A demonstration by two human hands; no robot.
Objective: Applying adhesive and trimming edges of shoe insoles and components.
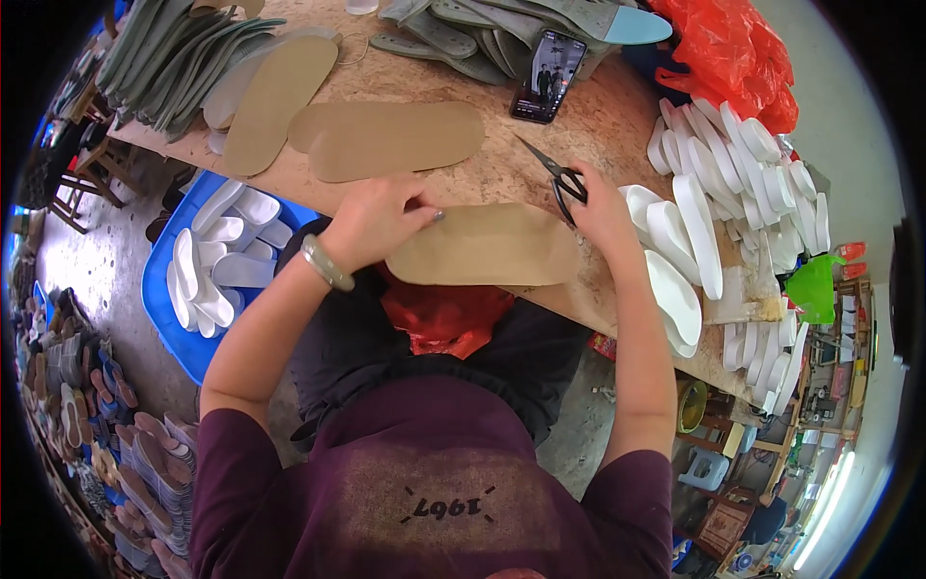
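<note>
From the head camera, here's the left hand (386,217), thumb and fingers clamped on the upper left edge of a tan insole (487,249). That insole lies crosswise at the near edge of the wooden table (627,108), just above a red bag (449,314) at the person's lap. Over to the right hand (603,212): fingers curled around the black handles of the scissors (555,171), blades pointing up and left, clear of the insole. Whether that hand also touches the insole's right end, I can't tell.

Beyond them, flat tan pieces (400,143) lie on the wood, and a phone (550,77) with its screen lit sits near the grey soles (429,34). Out right, white soles (699,232) stand crowded together near the scissors hand; down left, a blue tub (159,309) holds more white ones.
</note>
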